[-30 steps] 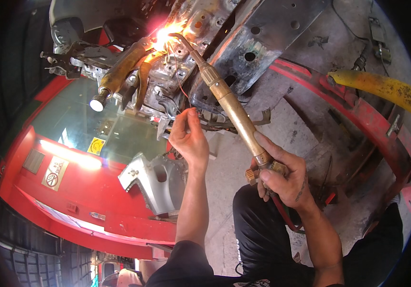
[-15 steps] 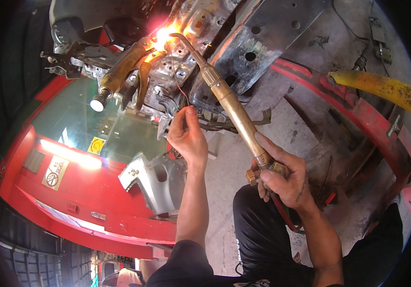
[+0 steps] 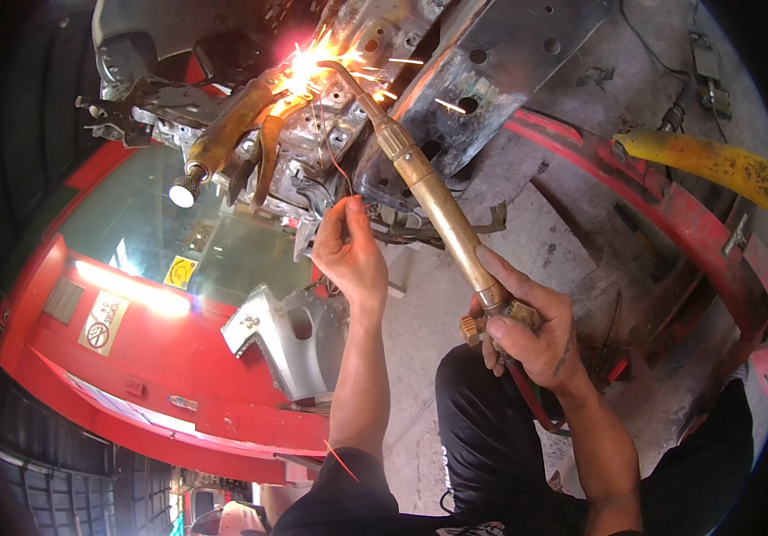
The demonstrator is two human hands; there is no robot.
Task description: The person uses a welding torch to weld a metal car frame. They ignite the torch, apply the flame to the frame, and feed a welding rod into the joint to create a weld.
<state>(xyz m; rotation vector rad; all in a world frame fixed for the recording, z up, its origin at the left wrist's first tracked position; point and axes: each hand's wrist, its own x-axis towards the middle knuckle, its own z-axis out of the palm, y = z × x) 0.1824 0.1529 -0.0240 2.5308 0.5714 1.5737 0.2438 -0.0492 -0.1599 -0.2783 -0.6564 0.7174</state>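
My right hand (image 3: 531, 330) is closed around the valve end of a brass gas welding torch (image 3: 442, 214). The torch's bent tip reaches up to a glaring flame (image 3: 305, 71) on a metal vehicle frame (image 3: 384, 40). Between the thumb and fingers of my left hand (image 3: 353, 250) is a thin filler rod (image 3: 335, 161), which runs up toward the glow. Yellow-handled locking pliers (image 3: 228, 134) sit at the frame just left of the flame, where the glare hides their jaws. Bright sparks (image 3: 406, 62) fly out to the right.
A dark perforated steel beam (image 3: 482, 71) lies right of the torch. Further right are a red curved metal frame (image 3: 670, 205) and a yellow bar (image 3: 714, 161). A silver body panel (image 3: 290, 339) leans by the red wall (image 3: 223, 411). Hoses (image 3: 536, 406) hang below my right hand.
Many more sparks now spray from the flame, some across the beam, and an orange streak shows over my left sleeve. Both hands, the torch and the filler rod stay nearly in place.
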